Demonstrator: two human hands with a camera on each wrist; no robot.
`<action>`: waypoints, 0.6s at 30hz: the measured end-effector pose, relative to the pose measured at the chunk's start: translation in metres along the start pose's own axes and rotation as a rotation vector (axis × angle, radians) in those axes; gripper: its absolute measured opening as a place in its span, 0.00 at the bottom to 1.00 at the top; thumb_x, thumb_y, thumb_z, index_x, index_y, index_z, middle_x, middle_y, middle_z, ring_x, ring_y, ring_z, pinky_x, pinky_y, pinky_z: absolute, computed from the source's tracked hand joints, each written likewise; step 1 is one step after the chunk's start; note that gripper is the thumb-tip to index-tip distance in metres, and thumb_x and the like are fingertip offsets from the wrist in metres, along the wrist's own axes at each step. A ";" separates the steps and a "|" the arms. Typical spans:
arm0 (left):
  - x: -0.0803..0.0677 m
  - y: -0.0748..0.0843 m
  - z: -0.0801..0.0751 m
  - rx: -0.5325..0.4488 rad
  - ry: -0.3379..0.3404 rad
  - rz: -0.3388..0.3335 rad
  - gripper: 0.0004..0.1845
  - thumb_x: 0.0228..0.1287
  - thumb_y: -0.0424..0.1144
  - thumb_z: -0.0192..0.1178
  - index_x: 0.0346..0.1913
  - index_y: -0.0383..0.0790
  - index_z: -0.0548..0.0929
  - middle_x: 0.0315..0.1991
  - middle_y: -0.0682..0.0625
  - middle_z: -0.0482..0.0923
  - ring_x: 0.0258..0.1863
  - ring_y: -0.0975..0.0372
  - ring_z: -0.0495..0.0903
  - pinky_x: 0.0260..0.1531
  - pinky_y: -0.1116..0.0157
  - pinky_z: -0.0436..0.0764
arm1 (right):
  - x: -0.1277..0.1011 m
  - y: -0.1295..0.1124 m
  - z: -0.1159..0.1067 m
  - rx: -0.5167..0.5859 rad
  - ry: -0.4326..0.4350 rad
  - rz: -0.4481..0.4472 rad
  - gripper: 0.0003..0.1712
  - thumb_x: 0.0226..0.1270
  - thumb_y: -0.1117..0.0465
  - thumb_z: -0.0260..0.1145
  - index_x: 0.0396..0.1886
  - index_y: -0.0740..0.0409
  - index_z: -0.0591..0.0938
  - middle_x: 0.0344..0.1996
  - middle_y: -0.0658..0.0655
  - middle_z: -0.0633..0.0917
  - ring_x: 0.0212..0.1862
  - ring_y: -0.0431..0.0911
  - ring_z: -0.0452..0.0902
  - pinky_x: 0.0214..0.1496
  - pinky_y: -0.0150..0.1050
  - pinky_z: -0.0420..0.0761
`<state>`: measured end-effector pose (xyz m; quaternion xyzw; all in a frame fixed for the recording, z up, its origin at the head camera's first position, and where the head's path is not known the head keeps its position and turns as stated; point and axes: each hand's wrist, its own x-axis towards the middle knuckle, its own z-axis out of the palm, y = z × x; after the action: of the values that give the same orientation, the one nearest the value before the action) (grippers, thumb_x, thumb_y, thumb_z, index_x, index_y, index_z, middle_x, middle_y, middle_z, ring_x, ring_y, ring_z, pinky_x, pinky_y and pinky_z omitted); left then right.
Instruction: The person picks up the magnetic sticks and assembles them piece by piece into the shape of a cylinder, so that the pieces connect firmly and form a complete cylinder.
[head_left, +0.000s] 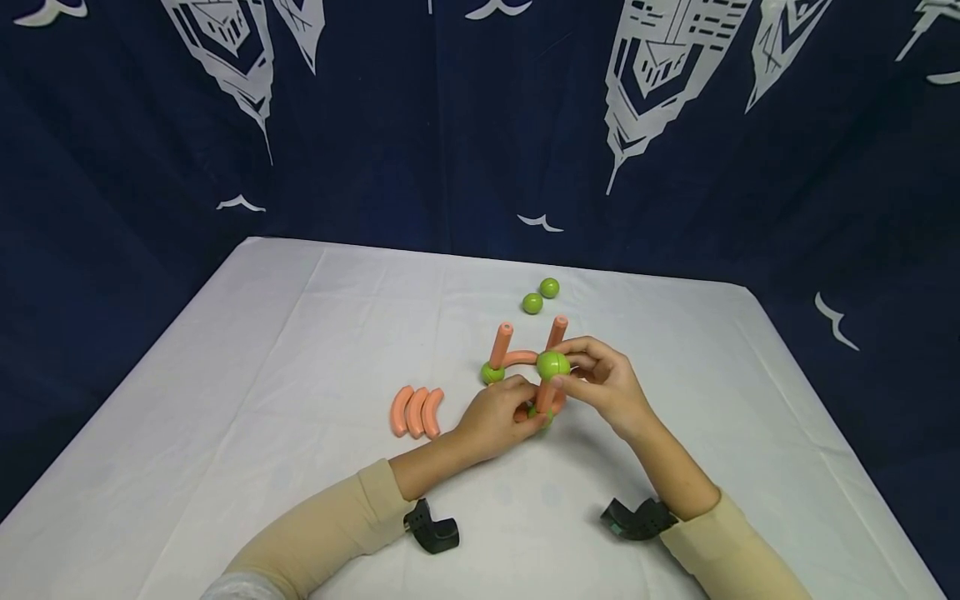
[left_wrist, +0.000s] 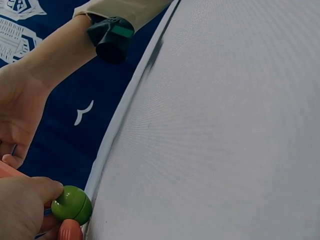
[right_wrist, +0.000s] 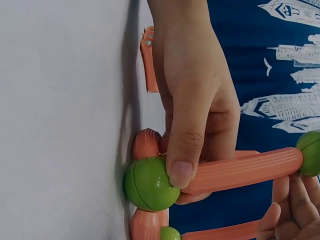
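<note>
A frame of orange rods and green balls stands on the table. My left hand [head_left: 491, 421] grips its near corner, thumb pressed at the joint of the lower green ball [right_wrist: 150, 184] and the upright orange rod [right_wrist: 245, 170]. Atop that rod sits the upper green ball [head_left: 552, 364], which my right hand [head_left: 606, 385] holds between thumb and fingers. Two more upright rods, a left one [head_left: 501, 346] and a back one [head_left: 557, 331], rise from other corners with bare tops. A curved orange rod [head_left: 521, 357] runs between corners. My hands partly hide the base.
Several curved orange rods [head_left: 416, 412] lie side by side left of the frame. Behind it, two loose green balls, one nearer [head_left: 532, 303] and one farther [head_left: 550, 287], rest on the white tablecloth [head_left: 337, 333]. A dark blue curtain [head_left: 375, 150] hangs beyond the table.
</note>
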<state>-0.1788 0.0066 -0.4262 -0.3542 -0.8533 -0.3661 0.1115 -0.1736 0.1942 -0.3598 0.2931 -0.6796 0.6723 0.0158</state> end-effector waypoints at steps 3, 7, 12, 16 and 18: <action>0.000 0.000 0.000 -0.001 -0.002 0.005 0.09 0.60 0.41 0.69 0.38 0.41 0.83 0.29 0.52 0.73 0.25 0.66 0.70 0.26 0.74 0.67 | -0.001 0.000 0.000 0.019 0.003 -0.007 0.15 0.61 0.75 0.65 0.47 0.62 0.80 0.40 0.48 0.87 0.40 0.42 0.77 0.40 0.33 0.73; 0.001 0.000 0.000 0.008 -0.003 0.011 0.08 0.60 0.41 0.69 0.38 0.41 0.83 0.30 0.52 0.73 0.26 0.66 0.70 0.26 0.73 0.67 | -0.002 0.000 0.000 0.053 0.001 -0.003 0.14 0.62 0.74 0.65 0.47 0.62 0.79 0.41 0.50 0.88 0.40 0.41 0.79 0.42 0.32 0.76; 0.001 0.000 0.000 0.015 -0.006 0.008 0.08 0.60 0.41 0.68 0.38 0.42 0.83 0.30 0.52 0.74 0.26 0.66 0.70 0.26 0.72 0.67 | -0.002 0.000 -0.001 0.091 -0.011 -0.004 0.14 0.62 0.76 0.64 0.47 0.63 0.78 0.41 0.52 0.87 0.42 0.42 0.81 0.45 0.33 0.79; 0.001 0.000 0.000 0.013 -0.014 0.005 0.08 0.61 0.42 0.68 0.39 0.42 0.84 0.30 0.52 0.74 0.26 0.66 0.70 0.27 0.72 0.67 | -0.002 -0.001 0.000 0.085 -0.003 -0.006 0.14 0.62 0.75 0.65 0.47 0.63 0.78 0.41 0.51 0.87 0.42 0.42 0.81 0.45 0.33 0.78; 0.001 0.000 0.000 0.013 -0.016 0.003 0.08 0.61 0.42 0.68 0.39 0.42 0.84 0.30 0.52 0.74 0.26 0.66 0.70 0.27 0.72 0.67 | -0.002 -0.001 0.000 0.072 0.005 -0.008 0.14 0.62 0.75 0.64 0.47 0.64 0.78 0.40 0.51 0.87 0.42 0.42 0.81 0.44 0.32 0.77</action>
<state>-0.1793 0.0072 -0.4255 -0.3577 -0.8559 -0.3577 0.1075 -0.1711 0.1954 -0.3596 0.2947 -0.6536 0.6971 0.0096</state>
